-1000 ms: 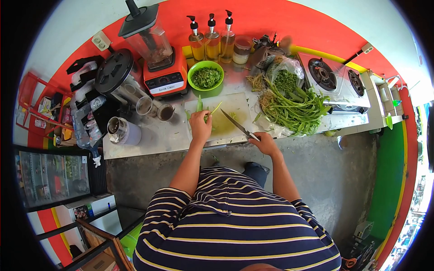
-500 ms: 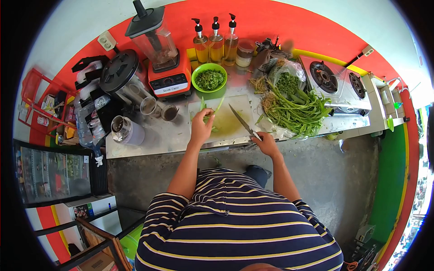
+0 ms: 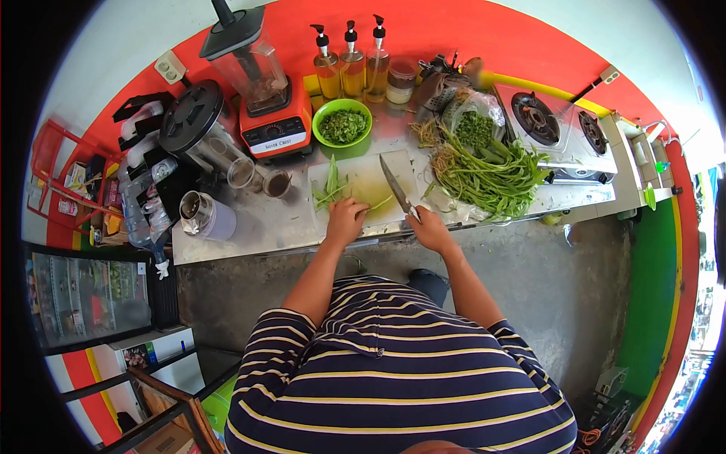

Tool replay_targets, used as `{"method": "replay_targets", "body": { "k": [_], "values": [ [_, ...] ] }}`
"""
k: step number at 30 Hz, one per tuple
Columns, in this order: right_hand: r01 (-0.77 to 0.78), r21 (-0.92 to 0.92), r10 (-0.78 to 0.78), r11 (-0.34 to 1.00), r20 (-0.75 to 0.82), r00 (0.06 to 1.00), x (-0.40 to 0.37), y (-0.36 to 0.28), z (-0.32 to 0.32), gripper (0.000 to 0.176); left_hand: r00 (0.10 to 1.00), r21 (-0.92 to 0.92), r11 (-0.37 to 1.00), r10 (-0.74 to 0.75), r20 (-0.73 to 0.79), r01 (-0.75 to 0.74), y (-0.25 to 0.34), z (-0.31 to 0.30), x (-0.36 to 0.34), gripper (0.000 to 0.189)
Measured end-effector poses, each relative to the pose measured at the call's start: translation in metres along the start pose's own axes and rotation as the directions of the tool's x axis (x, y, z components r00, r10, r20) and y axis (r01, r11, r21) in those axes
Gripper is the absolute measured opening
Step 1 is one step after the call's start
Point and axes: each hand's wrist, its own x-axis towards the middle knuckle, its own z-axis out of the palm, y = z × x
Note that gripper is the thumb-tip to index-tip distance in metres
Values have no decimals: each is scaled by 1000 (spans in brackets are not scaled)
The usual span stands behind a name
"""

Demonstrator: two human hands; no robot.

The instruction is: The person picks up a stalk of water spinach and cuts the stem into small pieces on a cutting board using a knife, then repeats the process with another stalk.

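My left hand (image 3: 347, 219) is closed on a green stalk (image 3: 382, 203) that lies across the white cutting board (image 3: 401, 168). Leaves (image 3: 331, 185) rest on the board just beyond that hand. My right hand (image 3: 429, 228) grips the handle of a knife (image 3: 396, 183), whose blade points up and left over the board's right part. Behind the board stands a green bowl (image 3: 342, 129) of chopped greens. A heap of long leafy greens (image 3: 495, 178) lies to the right of the board.
An orange blender (image 3: 277, 125), pump bottles (image 3: 352, 72) and a jar (image 3: 401, 82) line the back. Left are cups (image 3: 276, 184), a metal-topped container (image 3: 208, 216) and a black-lidded jug (image 3: 193, 117). A gas stove (image 3: 560, 136) stands at the right, near a plastic bag (image 3: 475, 113).
My left hand has lowered the stalk onto the board, and leaves now lie beyond it. My right hand and the knife have shifted slightly left, with the blade more upright. The view has shifted slightly.
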Motion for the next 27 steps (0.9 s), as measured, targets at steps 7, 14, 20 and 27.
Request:
{"method": "replay_targets", "body": {
  "k": [7,14,20,27],
  "values": [
    [-129,-270,150,954,55,987,-1,-28,5,38,996,28,997,74,-58,-72,-6,8,-3,17],
    [-145,-437,224,888,135,965,-1,-41,5,34,976,59,992,117,-182,-107,0,10,-5,14],
    [-163,-508,263,846,132,956,-5,-42,23,28,977,70,994,94,-189,-82,0,12,-5,12],
    [-80,-605,166,792,87,982,11,-31,33,24,974,106,990,113,-197,-93,-5,16,-6,10]
  ]
}}
